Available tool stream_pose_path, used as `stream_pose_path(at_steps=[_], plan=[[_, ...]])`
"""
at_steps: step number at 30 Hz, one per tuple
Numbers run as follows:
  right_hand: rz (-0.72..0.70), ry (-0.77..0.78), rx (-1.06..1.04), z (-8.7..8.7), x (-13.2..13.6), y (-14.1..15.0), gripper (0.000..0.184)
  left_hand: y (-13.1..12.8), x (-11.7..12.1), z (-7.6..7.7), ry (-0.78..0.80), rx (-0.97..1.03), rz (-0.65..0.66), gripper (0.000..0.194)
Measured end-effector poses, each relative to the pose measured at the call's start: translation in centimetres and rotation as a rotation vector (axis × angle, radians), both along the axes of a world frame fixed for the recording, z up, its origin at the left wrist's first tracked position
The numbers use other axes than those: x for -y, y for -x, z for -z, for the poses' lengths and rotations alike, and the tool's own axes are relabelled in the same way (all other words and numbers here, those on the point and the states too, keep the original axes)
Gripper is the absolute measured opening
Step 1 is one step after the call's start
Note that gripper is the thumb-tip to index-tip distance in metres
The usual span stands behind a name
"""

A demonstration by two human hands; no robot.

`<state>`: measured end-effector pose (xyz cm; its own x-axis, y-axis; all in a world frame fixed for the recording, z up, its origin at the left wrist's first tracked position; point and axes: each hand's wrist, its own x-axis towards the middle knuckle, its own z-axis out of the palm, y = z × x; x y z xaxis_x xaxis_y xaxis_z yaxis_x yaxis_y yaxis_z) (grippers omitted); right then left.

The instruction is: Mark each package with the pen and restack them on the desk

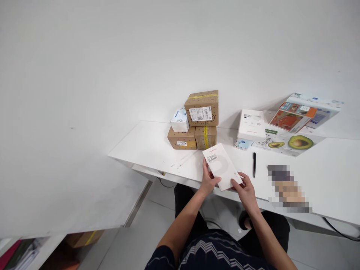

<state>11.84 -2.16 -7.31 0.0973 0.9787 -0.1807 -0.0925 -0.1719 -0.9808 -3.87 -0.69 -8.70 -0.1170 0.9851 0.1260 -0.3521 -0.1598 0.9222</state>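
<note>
A white power bank box (pixel 221 167), printed "POWER BANK" on its face, is held tilted above the front part of the white table. My left hand (pixel 208 180) grips its lower left side, thumb on the front face. At its lower right corner my right hand (pixel 244 187) is closed on it, thumb also on the front. The fingers behind the box are partly hidden. Just past the box stand stacked brown cardboard boxes (pixel 201 108). To the right of it lies a black pen (pixel 254 165) on the table.
On the left stack rests a small white-and-blue box (pixel 180 119). Further right are a white box (pixel 251 125), an avocado-printed box (pixel 292 144) and an orange picture box (pixel 294 116). A pixelated patch (pixel 288 187) covers something near the table's (pixel 337 180) front edge. The wall stands behind.
</note>
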Motion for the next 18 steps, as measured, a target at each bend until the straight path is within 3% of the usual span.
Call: stream_pose_path(at_steps=[6,10,13,18], plan=[[0.004,-0.008,0.011,0.1,-0.2,-0.2,0.055,0.0,0.0,0.2,-0.039,0.032,0.003,0.107],[-0.024,-0.018,-0.015,0.4,-0.5,-1.3,0.055,0.8,-0.5,0.5,0.041,0.112,-0.038,0.101],[-0.024,-0.029,-0.003,0.4,-0.7,-2.2,0.052,1.8,-1.3,0.6,0.147,0.207,-0.154,0.091],[0.092,-0.024,-0.108,0.0,-1.2,-2.7,0.056,3.0,-2.0,0.6,0.202,0.201,-0.262,0.060]])
